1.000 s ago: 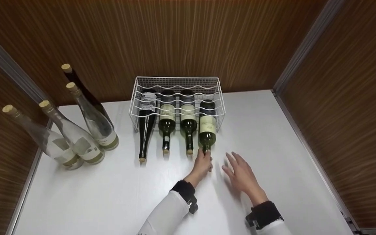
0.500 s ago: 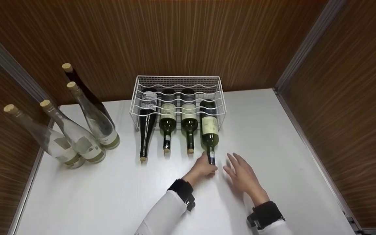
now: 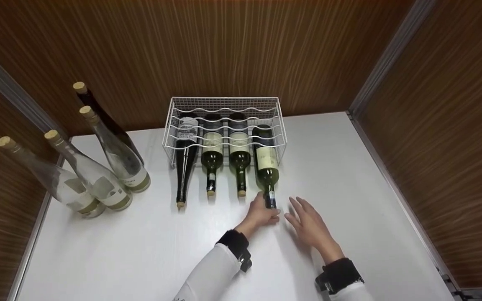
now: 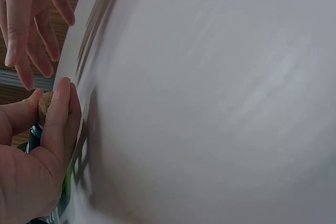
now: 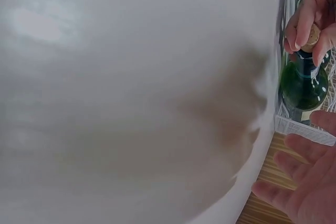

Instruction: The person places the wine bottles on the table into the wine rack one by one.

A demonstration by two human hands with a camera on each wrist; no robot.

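Observation:
In the head view my left hand holds the corked end of a green wine bottle. This bottle lies in the right-hand slot of a white wire rack, its neck toward me and angled slightly right. In the left wrist view my thumb and fingers pinch around its cork. My right hand hovers just right of the neck, fingers spread, holding nothing. Beside the held bottle, two green bottles and a slim dark bottle lie in the rack, necks outward.
On the left stand several corked bottles: clear ones with pale labels and a dark one behind them. The rack sits near the wood-grain back panel. A similar panel borders the white table on the right.
My left hand has slid from the neck to the cork end, uncovering the neck. The bottle's neck has swung slightly right. The right hand has stayed about where it was.

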